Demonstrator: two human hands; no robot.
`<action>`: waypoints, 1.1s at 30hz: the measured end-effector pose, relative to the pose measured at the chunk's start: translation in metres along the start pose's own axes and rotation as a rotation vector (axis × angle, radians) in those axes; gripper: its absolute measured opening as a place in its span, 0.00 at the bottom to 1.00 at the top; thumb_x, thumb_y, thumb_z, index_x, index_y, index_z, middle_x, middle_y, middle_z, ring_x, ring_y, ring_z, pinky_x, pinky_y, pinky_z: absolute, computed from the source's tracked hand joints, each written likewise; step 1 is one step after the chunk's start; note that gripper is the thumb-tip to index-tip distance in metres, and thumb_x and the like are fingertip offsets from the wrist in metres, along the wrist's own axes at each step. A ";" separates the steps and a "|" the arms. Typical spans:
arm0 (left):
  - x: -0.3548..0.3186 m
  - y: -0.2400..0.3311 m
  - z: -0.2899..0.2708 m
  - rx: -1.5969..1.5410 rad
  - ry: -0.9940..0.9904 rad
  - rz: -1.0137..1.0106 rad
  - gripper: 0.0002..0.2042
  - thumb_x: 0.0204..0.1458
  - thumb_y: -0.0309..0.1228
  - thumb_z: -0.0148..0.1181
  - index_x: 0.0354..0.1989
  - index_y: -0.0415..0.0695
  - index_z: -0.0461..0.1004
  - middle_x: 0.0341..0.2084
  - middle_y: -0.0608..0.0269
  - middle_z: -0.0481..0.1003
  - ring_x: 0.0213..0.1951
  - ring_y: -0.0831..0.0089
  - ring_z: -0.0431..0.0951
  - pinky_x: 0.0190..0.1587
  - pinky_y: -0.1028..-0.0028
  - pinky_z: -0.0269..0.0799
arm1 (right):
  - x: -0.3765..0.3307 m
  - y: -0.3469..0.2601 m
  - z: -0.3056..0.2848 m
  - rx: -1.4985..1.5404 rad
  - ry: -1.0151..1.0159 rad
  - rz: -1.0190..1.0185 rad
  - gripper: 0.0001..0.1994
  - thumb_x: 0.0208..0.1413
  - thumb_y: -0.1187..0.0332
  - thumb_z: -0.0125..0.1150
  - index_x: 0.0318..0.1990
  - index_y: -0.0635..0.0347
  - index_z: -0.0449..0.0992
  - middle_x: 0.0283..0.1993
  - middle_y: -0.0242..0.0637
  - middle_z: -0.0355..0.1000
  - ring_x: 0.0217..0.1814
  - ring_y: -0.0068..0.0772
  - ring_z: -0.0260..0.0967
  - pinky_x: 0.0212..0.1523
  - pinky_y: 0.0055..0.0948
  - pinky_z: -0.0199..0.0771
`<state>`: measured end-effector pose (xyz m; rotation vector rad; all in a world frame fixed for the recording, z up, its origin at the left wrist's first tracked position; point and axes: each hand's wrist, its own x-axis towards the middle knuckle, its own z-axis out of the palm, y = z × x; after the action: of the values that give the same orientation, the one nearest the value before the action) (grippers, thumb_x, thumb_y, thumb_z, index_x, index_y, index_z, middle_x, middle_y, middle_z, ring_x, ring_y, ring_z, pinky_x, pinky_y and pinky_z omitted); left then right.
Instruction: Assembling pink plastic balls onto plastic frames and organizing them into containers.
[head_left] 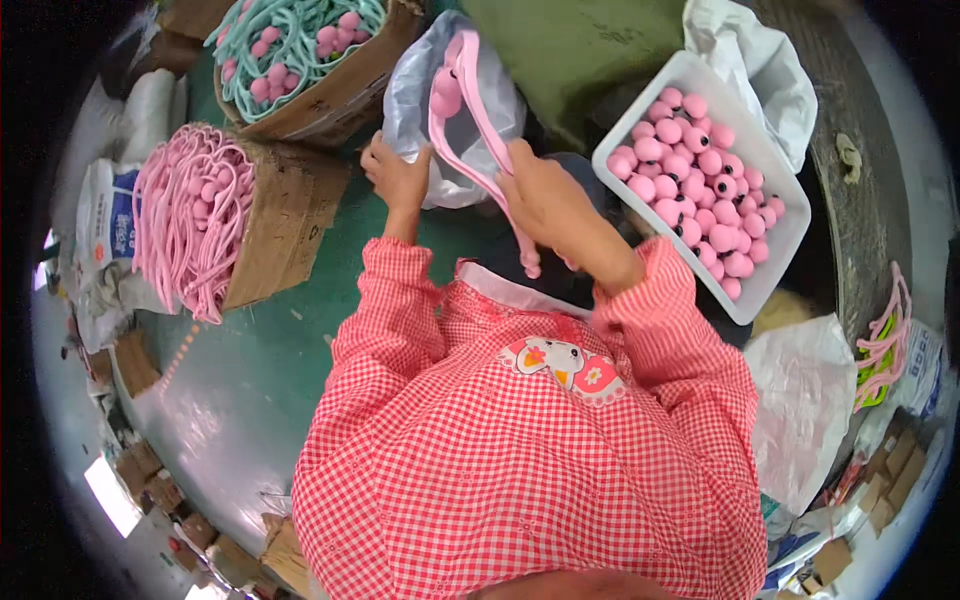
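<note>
Pink looped cord going into a clear bag

Head view: the left hand (396, 178) pinches the rim of the clear plastic bag (420, 90), fingers closed on the film, wrist bent back over the green floor (250, 370). The right hand (545, 200) is wrapped around the pink looped cord (470, 110), whose ball-tipped upper end sits at the bag mouth while its lower end hangs toward the checked smock (520, 450). Judged from this, the mouth is best kept stretched wide and the cord fed in straight. A white tray of pink balls (760, 290) lies to the right.
</note>
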<state>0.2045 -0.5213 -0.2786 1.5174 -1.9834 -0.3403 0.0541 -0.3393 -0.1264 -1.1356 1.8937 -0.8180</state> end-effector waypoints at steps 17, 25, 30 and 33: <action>-0.019 -0.045 -0.027 -0.599 -0.250 -0.199 0.21 0.56 0.27 0.53 0.58 0.34 0.64 0.49 0.51 0.72 0.51 0.65 0.72 0.54 0.71 0.65 | 0.294 0.141 0.169 0.519 -0.290 0.612 0.05 0.57 0.69 0.49 0.32 0.59 0.66 0.19 0.37 0.63 0.15 0.32 0.63 0.13 0.33 0.64; -0.017 -0.062 -0.020 -0.783 -0.379 -0.442 0.21 0.56 0.27 0.51 0.58 0.32 0.64 0.49 0.53 0.72 0.50 0.68 0.71 0.55 0.72 0.64 | 0.319 0.207 0.238 0.398 0.013 0.387 0.16 0.63 0.59 0.46 0.51 0.59 0.68 0.37 0.43 0.75 0.31 0.41 0.73 0.30 0.41 0.75; -0.012 -0.061 -0.020 -0.745 -0.364 -0.469 0.21 0.56 0.27 0.51 0.58 0.32 0.64 0.50 0.54 0.71 0.51 0.69 0.71 0.55 0.72 0.63 | 0.288 0.148 0.227 -0.351 -0.655 0.189 0.16 0.58 0.58 0.49 0.45 0.57 0.77 0.46 0.46 0.75 0.45 0.46 0.74 0.42 0.44 0.74; -0.005 -0.050 -0.032 -0.728 -0.327 -0.466 0.21 0.54 0.25 0.51 0.58 0.33 0.64 0.48 0.52 0.72 0.51 0.64 0.72 0.55 0.70 0.64 | 0.262 0.108 0.196 -0.645 -0.910 0.088 0.16 0.56 0.58 0.50 0.43 0.55 0.81 0.49 0.47 0.75 0.50 0.47 0.74 0.46 0.46 0.74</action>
<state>0.2632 -0.5274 -0.2825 1.4506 -1.4268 -1.4066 0.0955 -0.5606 -0.3870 -1.4427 1.3909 0.3912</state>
